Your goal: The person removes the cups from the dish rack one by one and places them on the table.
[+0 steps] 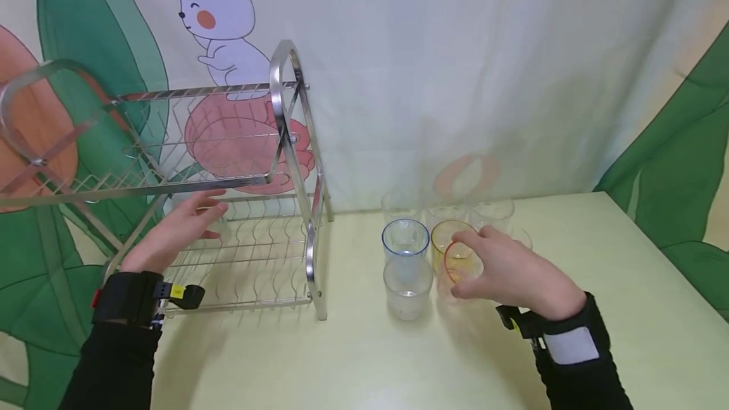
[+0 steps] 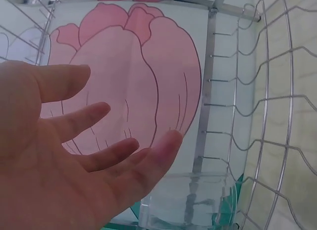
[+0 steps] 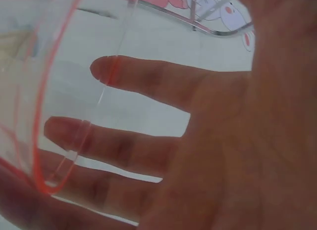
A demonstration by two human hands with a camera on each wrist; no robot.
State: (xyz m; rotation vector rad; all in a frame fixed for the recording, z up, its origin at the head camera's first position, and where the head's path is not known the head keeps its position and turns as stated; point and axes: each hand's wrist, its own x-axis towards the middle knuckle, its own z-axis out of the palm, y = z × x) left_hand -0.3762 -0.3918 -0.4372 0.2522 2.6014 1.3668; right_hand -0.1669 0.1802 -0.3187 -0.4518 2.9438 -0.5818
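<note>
Clear plastic, red at the rim: the red-rimmed cup (image 1: pixel 460 269) sat at the front right of a cluster of tumblers on the pale table (image 1: pixel 398 359). The right hand (image 1: pixel 512 271) wrapped it from the side, fingers (image 3: pixel 143 84) curled round the wall, seen through it in the right wrist view. Judged light, thin-walled, smooth and a little slippery; likely to flex if squeezed, so best held around mid-wall. Just left stood a frosted cup (image 1: pixel 407 286), behind it a blue-rimmed cup (image 1: pixel 405 239) and a yellow cup (image 1: pixel 447 239), with more clear ones beyond. Farther left, the left hand (image 1: pixel 176 233) hovered loose, fingers (image 2: pixel 99 114) spread and holding nothing, within the lower tier of a two-tier steel wire rack (image 1: pixel 296 144). A clear container (image 2: pixel 188 200) lay inside. Printed cloth hung behind.
</note>
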